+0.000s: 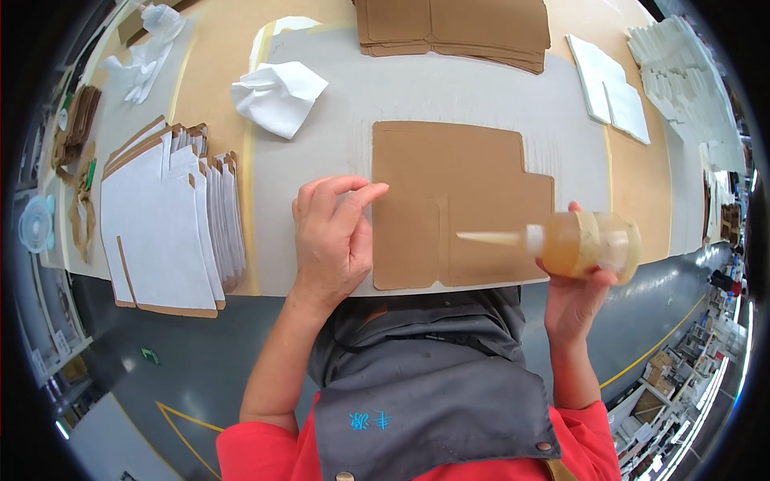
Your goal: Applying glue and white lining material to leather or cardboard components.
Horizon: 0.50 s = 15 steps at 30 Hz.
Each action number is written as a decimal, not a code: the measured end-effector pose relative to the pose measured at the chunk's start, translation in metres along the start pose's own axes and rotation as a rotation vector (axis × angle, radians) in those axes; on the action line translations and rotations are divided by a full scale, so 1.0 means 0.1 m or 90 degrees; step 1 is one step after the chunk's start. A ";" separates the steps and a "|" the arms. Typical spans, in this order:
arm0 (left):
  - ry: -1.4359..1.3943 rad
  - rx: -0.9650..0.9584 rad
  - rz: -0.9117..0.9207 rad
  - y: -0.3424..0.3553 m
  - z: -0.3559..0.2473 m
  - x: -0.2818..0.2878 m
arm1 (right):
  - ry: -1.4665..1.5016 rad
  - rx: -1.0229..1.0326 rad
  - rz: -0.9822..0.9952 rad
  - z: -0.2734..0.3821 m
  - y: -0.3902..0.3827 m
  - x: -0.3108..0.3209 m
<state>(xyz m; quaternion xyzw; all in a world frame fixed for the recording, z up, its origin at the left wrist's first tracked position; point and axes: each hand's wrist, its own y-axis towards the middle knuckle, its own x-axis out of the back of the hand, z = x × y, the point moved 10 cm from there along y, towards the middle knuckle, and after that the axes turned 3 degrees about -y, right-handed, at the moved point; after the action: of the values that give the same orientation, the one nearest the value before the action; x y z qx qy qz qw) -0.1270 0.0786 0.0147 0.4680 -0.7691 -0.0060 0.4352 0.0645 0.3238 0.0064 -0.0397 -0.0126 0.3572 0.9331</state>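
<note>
The right hand (pixel 579 290) gripped a glue bottle (pixel 579 244), nozzle toward nine o'clock, while the left hand (pixel 333 236) lay open-fingered, pressing the cardboard blank (pixel 449 200).

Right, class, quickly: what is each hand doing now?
Left hand: open, fingers resting on the cardboard sheet.
Right hand: closed around the glue bottle.

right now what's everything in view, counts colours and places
cardboard blank: one, brown, flat at table's near edge
glue bottle: one, amber with white nozzle, over the blank's right side
stack of blanks: one pile, white faces with brown edges, left
stack of brown blanks: one pile, far edge
crumpled cloth: one, white, far left
white sheets: a few, far right
table: one, grey mat on tan top
apron: one, grey, over red sleeves
left hand: pressing the blank's left edge
right hand: gripping the bottle
</note>
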 end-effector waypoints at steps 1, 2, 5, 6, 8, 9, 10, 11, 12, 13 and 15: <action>0.003 0.007 -0.008 0.00 0.02 0.02 | 0.014 -0.001 0.027 -0.01 0.08 -0.10; 0.003 0.007 -0.008 0.01 0.01 0.02 | 0.028 0.018 0.055 -0.02 0.13 -0.19; 0.014 0.010 0.021 0.02 -0.01 -0.03 | 0.003 0.042 0.100 -0.02 0.25 -0.40; 0.015 0.007 0.024 0.03 -0.02 -0.03 | 0.003 0.039 0.101 -0.04 0.27 -0.43; 0.016 0.007 0.030 0.03 -0.02 -0.04 | 0.041 0.039 0.084 -0.08 0.30 -0.43; 0.020 0.006 0.028 0.03 -0.02 -0.04 | 0.040 0.035 0.084 -0.10 0.31 -0.43; 0.023 0.004 0.026 0.03 -0.02 -0.04 | 0.044 0.038 0.090 -0.09 0.32 -0.43; 0.022 0.006 0.028 0.03 -0.02 -0.04 | 0.048 0.041 0.096 -0.09 0.32 -0.43; 0.024 0.005 0.028 0.03 -0.02 -0.04 | 0.047 0.038 0.096 -0.08 0.31 -0.44; 0.025 0.004 0.029 0.03 -0.03 -0.04 | 0.051 0.025 0.092 -0.08 0.29 -0.44; 0.025 0.001 0.029 0.03 -0.03 -0.04 | 0.054 0.010 0.088 -0.08 0.24 -0.40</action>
<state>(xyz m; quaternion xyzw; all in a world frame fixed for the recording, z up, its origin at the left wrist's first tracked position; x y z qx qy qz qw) -0.1268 0.0844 0.0152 0.4511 -0.7706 0.0137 0.4500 0.0186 0.3142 -0.0036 -0.0482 0.0326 0.4188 0.9062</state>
